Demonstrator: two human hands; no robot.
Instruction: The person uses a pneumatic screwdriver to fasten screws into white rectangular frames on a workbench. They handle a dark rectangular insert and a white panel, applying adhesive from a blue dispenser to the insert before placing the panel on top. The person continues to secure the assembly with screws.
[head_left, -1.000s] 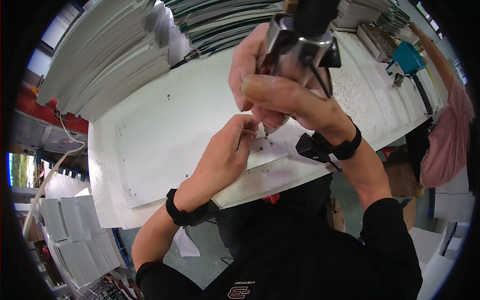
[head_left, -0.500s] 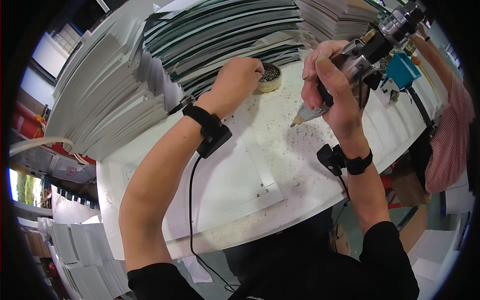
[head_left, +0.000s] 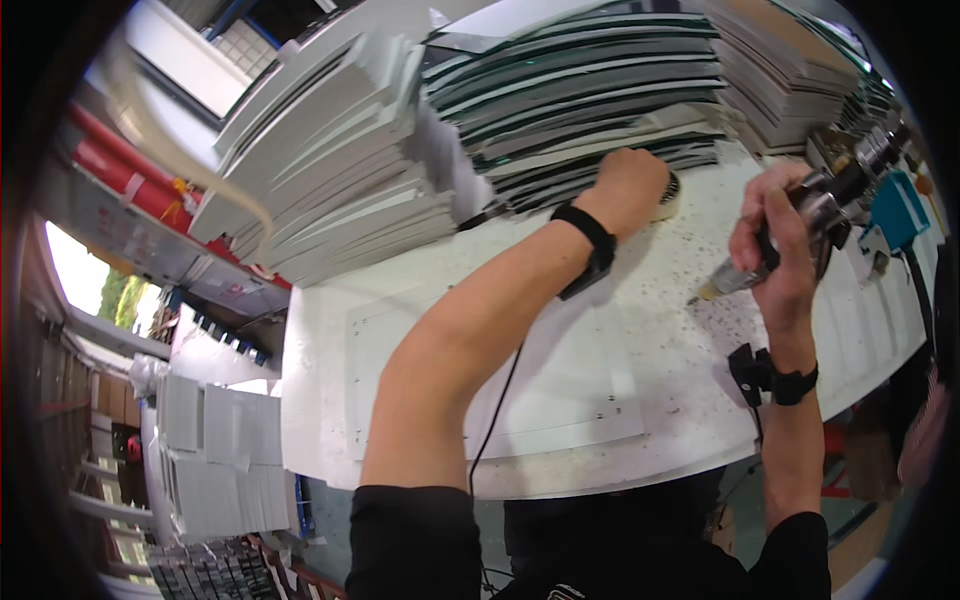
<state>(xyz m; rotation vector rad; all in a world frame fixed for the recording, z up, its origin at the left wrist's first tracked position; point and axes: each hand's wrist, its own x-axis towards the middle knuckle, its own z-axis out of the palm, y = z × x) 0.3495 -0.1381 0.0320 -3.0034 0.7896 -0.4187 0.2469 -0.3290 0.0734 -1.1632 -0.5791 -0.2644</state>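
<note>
A flat white panel [head_left: 560, 400] with small dark fittings along its edges lies on the white work table [head_left: 690, 400]. My left hand [head_left: 632, 190], fingers curled, is at a small round tub [head_left: 668, 205] of tiny dark metal pieces and covers most of it. The fingertips are hidden, so I cannot see what they pinch. In my right hand [head_left: 785, 225] is a metal power screwdriver [head_left: 735, 275], gripped with its bit pointing down and left, just over the table. Many small dark specks lie scattered beneath the bit.
Stacked white panels [head_left: 350, 180] stand at the back left. Behind the tub rises a pile of dark and green-edged sheets [head_left: 590, 90], with another stack [head_left: 780, 70] to its right. A teal tool [head_left: 900, 210] lies at the right. White stacks [head_left: 220, 450] stand beyond the table's left end.
My view has swung left, so the scene sits further right in the picture. My left hand now covers more of the tub. The screwdriver stays in my right hand.
</note>
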